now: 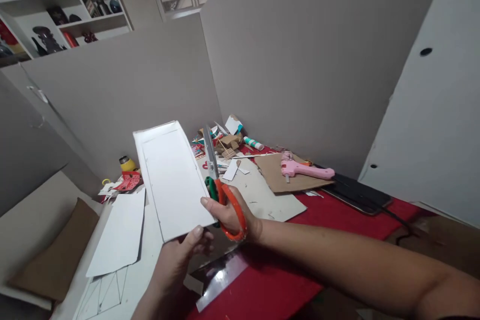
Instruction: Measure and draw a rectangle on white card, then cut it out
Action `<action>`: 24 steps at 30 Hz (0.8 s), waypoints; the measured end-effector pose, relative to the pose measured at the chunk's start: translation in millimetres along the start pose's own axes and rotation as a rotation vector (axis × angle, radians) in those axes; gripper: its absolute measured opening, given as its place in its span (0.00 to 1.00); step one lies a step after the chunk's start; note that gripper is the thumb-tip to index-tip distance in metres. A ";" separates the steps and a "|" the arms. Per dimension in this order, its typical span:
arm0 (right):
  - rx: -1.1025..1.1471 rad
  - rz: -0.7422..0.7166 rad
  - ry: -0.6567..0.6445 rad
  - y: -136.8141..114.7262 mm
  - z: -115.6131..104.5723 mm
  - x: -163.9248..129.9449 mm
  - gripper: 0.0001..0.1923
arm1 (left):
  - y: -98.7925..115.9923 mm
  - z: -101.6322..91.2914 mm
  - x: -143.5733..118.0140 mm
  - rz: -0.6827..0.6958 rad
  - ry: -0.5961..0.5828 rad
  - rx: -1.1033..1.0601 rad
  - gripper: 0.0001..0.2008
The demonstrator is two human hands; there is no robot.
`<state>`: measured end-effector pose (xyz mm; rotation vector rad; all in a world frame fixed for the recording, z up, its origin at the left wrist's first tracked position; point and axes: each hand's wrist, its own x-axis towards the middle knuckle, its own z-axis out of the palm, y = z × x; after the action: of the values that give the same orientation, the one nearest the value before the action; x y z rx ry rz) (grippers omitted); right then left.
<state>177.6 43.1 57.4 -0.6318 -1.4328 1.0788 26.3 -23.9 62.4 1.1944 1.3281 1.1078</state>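
In the head view, the left hand [180,255] comes up from the bottom edge and pinches the near edge of a white card [170,180], its grip clamped on the card with the thumb on top and the fingers beneath. The card is long and rectangular, held up above the tabletop [337,220] and tilted away, with a pencil line drawn just inside its border. The right hand [228,215] sits just beside the card's right edge, its grip closed through the orange handles of the scissors [219,180]; the blades point up and away along that edge, and they look nearly together, though whether they bite the card cannot be told. Beneath the card lie loose white sheets [120,232], one marked with drawn triangles, and a clear ruler [221,282] rests on the red tabletop near the left wrist. Further right, a pink glue gun [305,170] lies on a brown board [279,177], with a dark flat tablet [356,192] just beyond it. A grey board [262,195] lies between the scissors and the brown board. At the back corner is a heap of scraps [225,142], and a yellow bottle [127,164] stands at the left by the wall.
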 end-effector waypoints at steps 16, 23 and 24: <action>0.022 0.144 -0.125 2.9 1.6 1.1 0.21 | 9.5 -4.0 -6.9 0.048 0.510 0.049 0.22; -0.088 0.205 -0.295 17.2 -6.7 -18.0 0.24 | 14.1 -19.2 2.8 0.158 0.575 -0.200 0.21; -0.097 0.191 -0.330 18.9 -8.0 -21.0 0.25 | 15.4 -18.8 2.3 0.167 0.575 -0.223 0.20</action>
<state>185.2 35.0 30.3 -0.6942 -1.7434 1.3148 8.8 -20.3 79.1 0.8603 1.4895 1.7619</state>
